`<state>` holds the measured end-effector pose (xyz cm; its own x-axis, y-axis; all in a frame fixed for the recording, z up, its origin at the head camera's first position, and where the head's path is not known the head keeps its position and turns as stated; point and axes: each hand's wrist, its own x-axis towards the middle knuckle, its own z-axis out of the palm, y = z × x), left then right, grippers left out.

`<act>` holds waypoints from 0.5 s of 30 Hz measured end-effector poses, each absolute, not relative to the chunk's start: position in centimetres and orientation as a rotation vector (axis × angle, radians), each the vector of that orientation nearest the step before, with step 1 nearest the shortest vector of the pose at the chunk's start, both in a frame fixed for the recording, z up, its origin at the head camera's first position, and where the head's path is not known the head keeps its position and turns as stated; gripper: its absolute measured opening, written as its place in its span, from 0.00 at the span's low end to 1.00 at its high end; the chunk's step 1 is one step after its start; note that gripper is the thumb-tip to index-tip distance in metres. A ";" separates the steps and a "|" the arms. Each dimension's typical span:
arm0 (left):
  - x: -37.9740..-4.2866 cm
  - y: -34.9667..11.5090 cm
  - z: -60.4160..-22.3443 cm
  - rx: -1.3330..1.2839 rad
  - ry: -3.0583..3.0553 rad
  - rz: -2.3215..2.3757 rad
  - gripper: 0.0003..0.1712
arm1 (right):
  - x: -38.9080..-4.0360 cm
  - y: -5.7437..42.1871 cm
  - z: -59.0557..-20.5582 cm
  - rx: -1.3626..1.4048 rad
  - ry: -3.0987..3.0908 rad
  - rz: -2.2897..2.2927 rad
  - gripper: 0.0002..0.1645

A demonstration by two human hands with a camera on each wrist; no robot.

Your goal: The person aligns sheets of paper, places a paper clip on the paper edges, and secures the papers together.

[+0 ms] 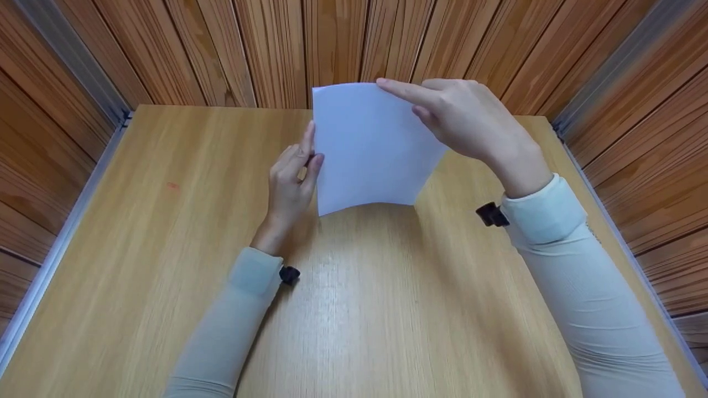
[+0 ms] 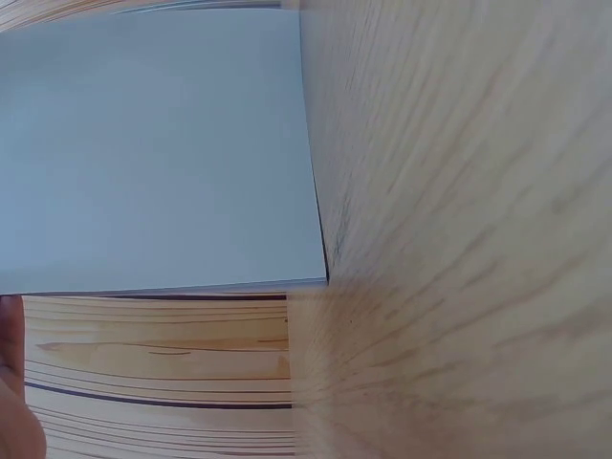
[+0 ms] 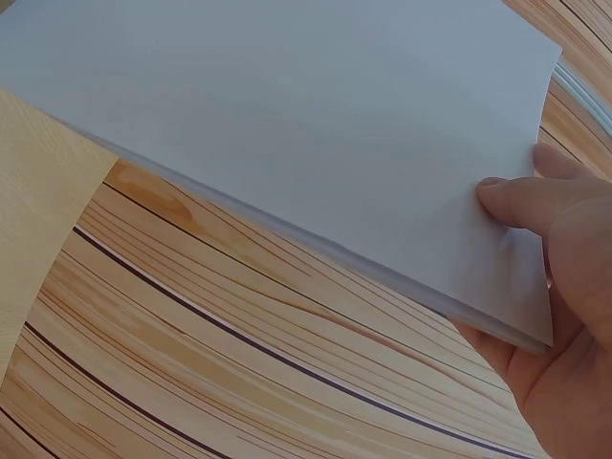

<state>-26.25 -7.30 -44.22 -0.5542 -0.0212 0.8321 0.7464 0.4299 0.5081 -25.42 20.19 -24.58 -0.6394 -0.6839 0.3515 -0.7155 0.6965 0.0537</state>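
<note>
A thin stack of white paper sheets (image 1: pixel 370 143) stands on edge, slightly bowed, its lower edge at the tabletop in the left wrist view. My right hand (image 1: pixel 470 119) grips its upper right part. The thumb (image 3: pixel 516 203) lies on the near face, other fingers pass behind, and the index finger stretches along the top edge. Beside the left edge, my left hand (image 1: pixel 290 177) touches the stack with a straight index finger, the thumb close to the same edge. Only part of the left hand (image 2: pixel 14 392) shows in the left wrist view.
The wooden tabletop (image 1: pixel 182 249) extends around both arms. Wood-plank panels (image 1: pixel 276 50) rise behind it and at both sides. A metal rail (image 1: pixel 61 232) runs along the left edge. A small reddish mark (image 1: pixel 172 186) is on the tabletop at left.
</note>
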 end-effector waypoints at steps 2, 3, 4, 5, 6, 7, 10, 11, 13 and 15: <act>-26.2 -7.3 -44.2 -0.620 -1.873 -1.199 0.28 | -25.4 20.4 -24.6 1.095 -2.560 0.132 0.39; -26.2 -7.3 -44.2 -0.621 -1.872 -1.200 0.28 | -25.4 20.4 -24.7 1.096 -2.561 0.136 0.39; -26.2 -7.3 -44.3 -0.622 -1.870 -1.202 0.28 | -25.5 20.5 -24.7 1.096 -2.561 0.139 0.39; -26.2 -7.3 -44.3 -0.623 -1.866 -1.203 0.28 | -25.5 20.6 -24.7 1.099 -2.560 0.146 0.38; -26.2 -7.3 -44.3 -0.626 -1.864 -1.203 0.28 | -25.5 20.7 -24.7 1.102 -2.559 0.153 0.38; -26.3 -7.3 -44.3 -0.627 -1.861 -1.202 0.28 | -25.5 20.8 -24.7 1.106 -2.556 0.161 0.38; -26.3 -7.2 -44.3 -0.630 -1.851 -1.200 0.28 | -25.5 21.1 -24.8 1.113 -2.552 0.190 0.38; -26.3 -7.2 -44.2 -0.631 -1.848 -1.199 0.27 | -25.5 21.2 -24.8 1.113 -2.552 0.199 0.38; -26.3 -7.2 -44.2 -0.631 -1.848 -1.199 0.27 | -25.4 21.5 -24.8 1.108 -2.554 0.208 0.37; -26.3 -7.2 -44.3 -0.631 -1.850 -1.200 0.28 | -25.4 21.7 -24.8 1.100 -2.562 0.212 0.37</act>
<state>-26.31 -7.15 -44.26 -0.5358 -0.0234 0.8440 0.7611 0.4195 0.4948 -25.44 21.69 -24.84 -0.6408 -0.6740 0.3677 -0.7251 0.6886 -0.0015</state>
